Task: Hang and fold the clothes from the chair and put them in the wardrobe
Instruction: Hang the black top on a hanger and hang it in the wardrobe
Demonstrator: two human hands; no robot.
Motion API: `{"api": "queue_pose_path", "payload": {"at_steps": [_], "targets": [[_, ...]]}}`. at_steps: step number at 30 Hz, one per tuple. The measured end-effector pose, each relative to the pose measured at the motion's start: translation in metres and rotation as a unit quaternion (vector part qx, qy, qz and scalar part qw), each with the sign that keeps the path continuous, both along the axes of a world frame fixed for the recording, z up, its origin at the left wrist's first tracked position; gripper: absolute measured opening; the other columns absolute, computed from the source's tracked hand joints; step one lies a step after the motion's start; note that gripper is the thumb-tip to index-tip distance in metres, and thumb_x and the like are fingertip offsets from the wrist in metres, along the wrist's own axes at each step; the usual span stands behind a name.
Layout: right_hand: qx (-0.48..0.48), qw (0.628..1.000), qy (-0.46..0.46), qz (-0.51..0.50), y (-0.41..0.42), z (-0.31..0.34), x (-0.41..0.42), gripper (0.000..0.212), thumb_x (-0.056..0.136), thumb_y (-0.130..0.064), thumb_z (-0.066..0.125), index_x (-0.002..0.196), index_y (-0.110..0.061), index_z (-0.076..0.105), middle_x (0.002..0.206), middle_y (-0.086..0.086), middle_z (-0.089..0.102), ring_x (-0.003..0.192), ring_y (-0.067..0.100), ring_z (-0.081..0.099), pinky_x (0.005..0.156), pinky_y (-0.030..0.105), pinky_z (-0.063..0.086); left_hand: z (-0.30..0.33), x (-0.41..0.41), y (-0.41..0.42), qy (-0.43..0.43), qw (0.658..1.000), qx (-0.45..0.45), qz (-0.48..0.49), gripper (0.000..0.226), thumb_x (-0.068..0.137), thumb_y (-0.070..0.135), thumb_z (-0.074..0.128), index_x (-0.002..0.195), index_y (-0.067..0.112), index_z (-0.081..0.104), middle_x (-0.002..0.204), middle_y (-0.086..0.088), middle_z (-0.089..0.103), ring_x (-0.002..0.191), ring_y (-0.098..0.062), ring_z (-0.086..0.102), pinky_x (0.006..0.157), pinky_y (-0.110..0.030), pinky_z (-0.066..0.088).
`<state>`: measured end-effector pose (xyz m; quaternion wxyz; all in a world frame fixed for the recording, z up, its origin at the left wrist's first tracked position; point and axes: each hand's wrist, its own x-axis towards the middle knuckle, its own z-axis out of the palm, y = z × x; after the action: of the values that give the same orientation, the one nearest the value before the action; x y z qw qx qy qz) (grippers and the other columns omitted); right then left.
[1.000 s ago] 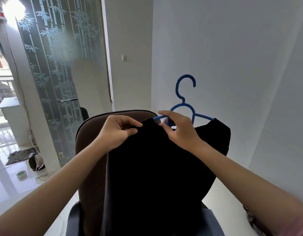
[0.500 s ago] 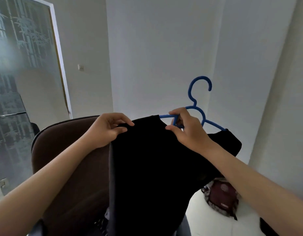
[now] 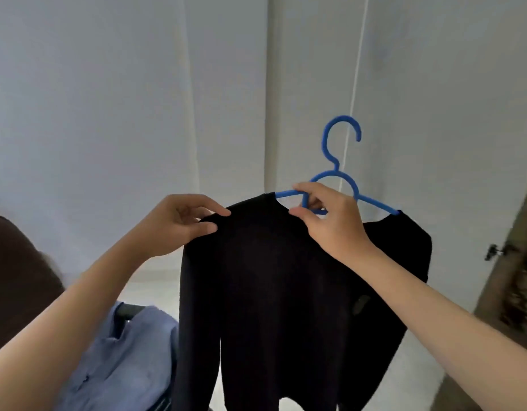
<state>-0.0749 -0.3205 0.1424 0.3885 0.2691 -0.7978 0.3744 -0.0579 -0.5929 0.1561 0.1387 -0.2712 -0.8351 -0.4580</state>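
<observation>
A black long-sleeved top (image 3: 280,292) hangs on a blue plastic hanger (image 3: 342,179), held up in front of a white wall. My right hand (image 3: 327,223) grips the hanger at its middle, just under the hook, with fingers curled round the bar. My left hand (image 3: 179,223) pinches the top's left shoulder between thumb and fingers. The hanger's right arm runs into the right shoulder; its left arm enters the neck opening. A light blue shirt (image 3: 117,357) lies on the brown chair (image 3: 16,280) at the lower left.
White walls fill the background, with a thin white cord (image 3: 357,69) running down behind the hanger. A brown wooden panel (image 3: 511,277) with a metal latch (image 3: 493,250) stands at the right edge. White floor shows below.
The view has swung right, away from the glass door and the chair. Both hands have carried the top and hanger to the right and higher, keeping the same holds.
</observation>
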Motion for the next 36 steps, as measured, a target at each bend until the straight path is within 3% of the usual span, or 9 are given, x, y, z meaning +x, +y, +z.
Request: {"api": "queue_pose_path", "payload": {"at_steps": [2,6,9,13,18,20,25,31,36], "targets": [[-0.016,0.998,-0.001,-0.067,0.034,0.000,0.012,0.035,0.078,-0.011,0.075,0.112,-0.013,0.068,0.081,-0.005,0.066,0.076,0.002,0.060,0.081,0.009,0.048,-0.002,-0.002,0.037,-0.006,0.999,0.012,-0.034,0.033,0.081,-0.001,0.068,0.088,0.032,0.074,0.092,0.011,0.071,0.076,-0.009,0.066,0.075,-0.015,0.051],[-0.025,0.976,0.024,-0.216,0.096,-0.001,0.029,0.033,0.078,-0.016,0.075,0.110,-0.022,0.070,0.077,-0.018,0.061,0.088,0.020,0.059,0.087,0.047,0.049,-0.008,-0.012,0.112,-0.009,0.996,0.007,-0.090,0.029,0.080,0.005,0.072,0.090,0.032,0.075,0.072,0.006,0.058,0.051,-0.015,0.057,0.063,-0.018,0.050],[-0.051,0.970,-0.018,-0.236,0.138,-0.001,0.037,0.034,0.083,-0.013,0.071,0.116,-0.020,0.068,0.084,-0.015,0.065,0.082,0.016,0.063,0.081,0.037,0.056,-0.015,-0.024,0.162,-0.001,0.991,-0.016,-0.132,0.028,0.080,0.010,0.073,0.090,0.037,0.073,0.061,0.011,0.044,0.052,-0.007,0.043,0.066,-0.017,0.043],[-0.010,0.951,-0.017,-0.309,0.194,-0.007,0.036,0.036,0.087,-0.016,0.067,0.123,-0.019,0.063,0.097,-0.001,0.071,0.079,0.010,0.064,0.077,0.029,0.056,-0.022,-0.048,0.224,0.009,0.984,-0.035,-0.177,0.026,0.079,0.016,0.074,0.091,0.039,0.072,0.061,0.016,0.047,0.061,-0.005,0.051,0.077,-0.016,0.044],[-0.038,0.927,0.028,-0.373,0.257,-0.016,0.023,0.035,0.085,-0.007,0.069,0.119,-0.013,0.065,0.086,0.000,0.065,0.069,0.008,0.059,0.075,0.027,0.054,-0.020,-0.084,0.300,-0.014,0.969,-0.025,-0.245,0.025,0.081,0.012,0.072,0.093,0.034,0.073,0.058,0.020,0.048,0.056,-0.010,0.048,0.058,-0.016,0.046],[-0.054,0.914,0.050,-0.399,0.280,-0.016,0.015,0.035,0.084,-0.005,0.069,0.118,-0.012,0.066,0.084,-0.002,0.062,0.068,0.007,0.057,0.074,0.020,0.051,-0.015,-0.102,0.328,-0.017,0.964,-0.016,-0.264,0.021,0.081,0.012,0.072,0.092,0.030,0.073,0.063,0.019,0.051,0.055,-0.008,0.049,0.049,-0.012,0.042],[-0.180,0.877,0.068,-0.441,0.318,0.006,-0.012,0.032,0.083,-0.004,0.070,0.113,-0.016,0.069,0.086,-0.004,0.065,0.071,0.008,0.063,0.074,0.013,0.052,0.004,-0.149,0.393,0.016,0.954,0.003,-0.300,0.021,0.078,0.015,0.075,0.083,0.035,0.071,0.083,0.004,0.065,0.057,-0.005,0.055,0.062,-0.014,0.045],[-0.247,0.831,0.091,-0.490,0.368,0.035,-0.011,0.025,0.089,-0.013,0.064,0.111,-0.023,0.069,0.094,-0.009,0.068,0.087,0.012,0.067,0.084,0.027,0.055,0.026,-0.175,0.466,0.040,0.934,0.066,-0.349,0.020,0.075,0.019,0.079,0.085,0.034,0.072,0.082,0.008,0.063,0.057,-0.001,0.053,0.061,-0.010,0.044],[-0.254,0.789,0.134,-0.543,0.413,0.065,-0.009,0.019,0.087,-0.023,0.068,0.105,-0.024,0.071,0.086,-0.006,0.070,0.080,0.011,0.067,0.080,0.026,0.056,0.046,-0.188,0.535,0.068,0.908,0.110,-0.397,0.025,0.075,0.021,0.078,0.085,0.041,0.069,0.081,0.014,0.061,0.052,0.006,0.051,0.064,-0.016,0.041]]}}
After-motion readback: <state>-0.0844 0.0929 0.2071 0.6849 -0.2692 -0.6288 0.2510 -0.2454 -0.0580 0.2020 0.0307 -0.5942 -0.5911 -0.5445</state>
